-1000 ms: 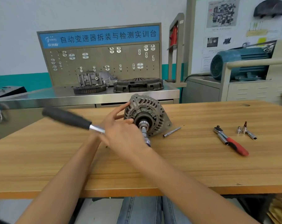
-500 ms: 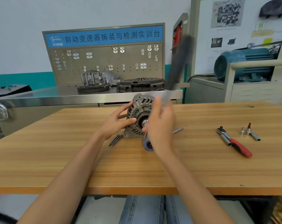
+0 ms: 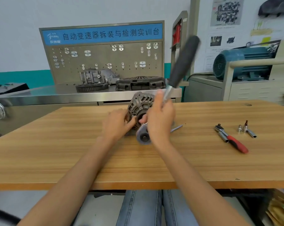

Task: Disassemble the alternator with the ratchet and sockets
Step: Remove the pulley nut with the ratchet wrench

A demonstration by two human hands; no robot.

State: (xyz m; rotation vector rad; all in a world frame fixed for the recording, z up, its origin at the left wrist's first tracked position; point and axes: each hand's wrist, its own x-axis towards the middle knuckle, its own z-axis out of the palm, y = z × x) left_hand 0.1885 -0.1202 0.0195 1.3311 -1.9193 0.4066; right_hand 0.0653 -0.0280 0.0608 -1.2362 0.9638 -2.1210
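A grey alternator [image 3: 138, 104] stands on edge on the wooden table [image 3: 72, 152], its shaft end facing me. My right hand [image 3: 160, 119] grips a large ratchet [image 3: 182, 62] near its head; the black handle points up and to the right, blurred. The ratchet's round head [image 3: 143, 136] sits in front of the alternator's shaft. My left hand [image 3: 117, 122] rests against the alternator's left side, thumb touching the hub, fingers mostly straight.
A small red-handled ratchet [image 3: 231, 139] lies on the table to the right, with loose sockets [image 3: 246, 129] beside it. A thin long bolt [image 3: 176, 128] lies right of the alternator. A steel bench [image 3: 56, 95] with gearbox parts stands behind, a blue motor [image 3: 242, 62] at the right.
The large ratchet's handle has swung from pointing left over the table round to pointing up and right. My right hand went with it, from left of the shaft to right of it.
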